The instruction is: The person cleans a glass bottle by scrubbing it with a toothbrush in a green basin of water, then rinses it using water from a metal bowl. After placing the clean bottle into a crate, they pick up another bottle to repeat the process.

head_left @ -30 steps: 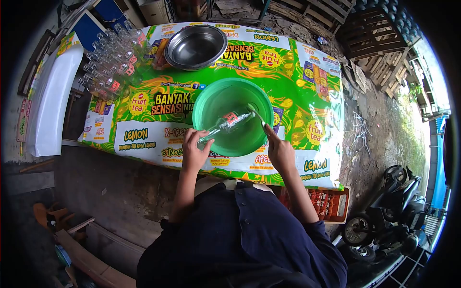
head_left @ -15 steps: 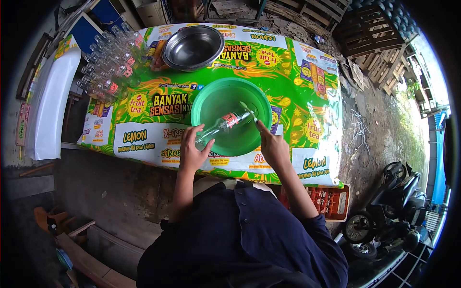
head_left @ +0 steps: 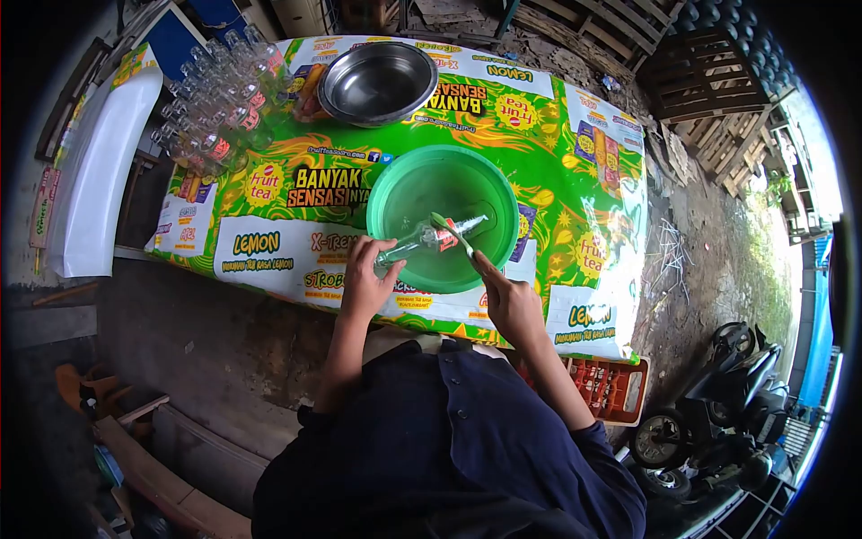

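My left hand (head_left: 366,277) is closed around one end of a clear glass bottle (head_left: 415,241) with a red and white label. The bottle lies tilted over the inside of a round green basin (head_left: 382,202), which appears to hold water. My right hand (head_left: 514,310) grips the handle of a slim, pale green brush (head_left: 462,244). Its head rests against the bottle near the label, and the bristles are too small to make out clearly.
Many similar glass bottles (head_left: 220,108) stand at the table's back left. Beside them is a metal bowl (head_left: 379,85). A bright printed cover (head_left: 296,148) lies over the table. Below its right edge sits a red crate (head_left: 611,388), with a parked motorcycle (head_left: 700,413) further right.
The brush has moved left and down, from the bottle's far end to near its label. The bottle has turned in my left hand and now lies flatter. The view has shifted slightly.
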`<act>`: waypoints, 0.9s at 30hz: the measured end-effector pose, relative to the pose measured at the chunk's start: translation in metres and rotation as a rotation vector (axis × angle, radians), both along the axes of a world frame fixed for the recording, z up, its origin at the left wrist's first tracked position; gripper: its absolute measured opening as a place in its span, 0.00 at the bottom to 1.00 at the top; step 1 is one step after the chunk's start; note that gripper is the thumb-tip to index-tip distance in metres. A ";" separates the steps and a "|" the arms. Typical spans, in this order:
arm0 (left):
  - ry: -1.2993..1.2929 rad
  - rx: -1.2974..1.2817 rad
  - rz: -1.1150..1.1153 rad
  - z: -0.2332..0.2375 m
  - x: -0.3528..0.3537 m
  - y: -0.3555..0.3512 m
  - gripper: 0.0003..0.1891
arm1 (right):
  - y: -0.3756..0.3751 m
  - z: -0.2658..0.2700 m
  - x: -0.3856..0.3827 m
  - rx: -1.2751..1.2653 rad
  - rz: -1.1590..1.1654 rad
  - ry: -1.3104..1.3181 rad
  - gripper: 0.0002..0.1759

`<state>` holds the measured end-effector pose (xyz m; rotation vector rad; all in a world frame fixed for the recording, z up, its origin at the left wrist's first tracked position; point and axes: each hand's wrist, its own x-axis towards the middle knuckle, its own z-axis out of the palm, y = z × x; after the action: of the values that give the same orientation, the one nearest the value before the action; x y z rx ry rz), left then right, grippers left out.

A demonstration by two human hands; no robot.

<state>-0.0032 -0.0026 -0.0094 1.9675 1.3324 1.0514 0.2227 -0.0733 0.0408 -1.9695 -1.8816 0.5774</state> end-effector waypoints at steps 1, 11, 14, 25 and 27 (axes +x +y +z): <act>0.003 0.010 0.002 0.001 0.000 0.000 0.14 | -0.001 -0.006 0.006 0.021 -0.028 -0.025 0.22; 0.022 0.067 -0.013 -0.001 0.000 0.002 0.15 | -0.010 -0.002 -0.003 0.022 -0.021 -0.064 0.24; 0.037 0.091 0.001 0.002 0.001 0.001 0.15 | 0.014 -0.017 0.027 -0.018 -0.177 -0.138 0.22; -0.057 -0.040 0.044 -0.001 0.002 0.003 0.15 | 0.027 -0.013 0.004 0.067 -0.032 -0.151 0.21; -0.092 -0.036 0.042 -0.002 0.002 0.002 0.15 | 0.049 -0.023 0.020 -0.037 -0.125 -0.213 0.19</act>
<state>-0.0012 -0.0009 -0.0109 1.8501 1.3384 1.1157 0.2424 -0.0244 0.0179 -2.2304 -1.8614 0.3818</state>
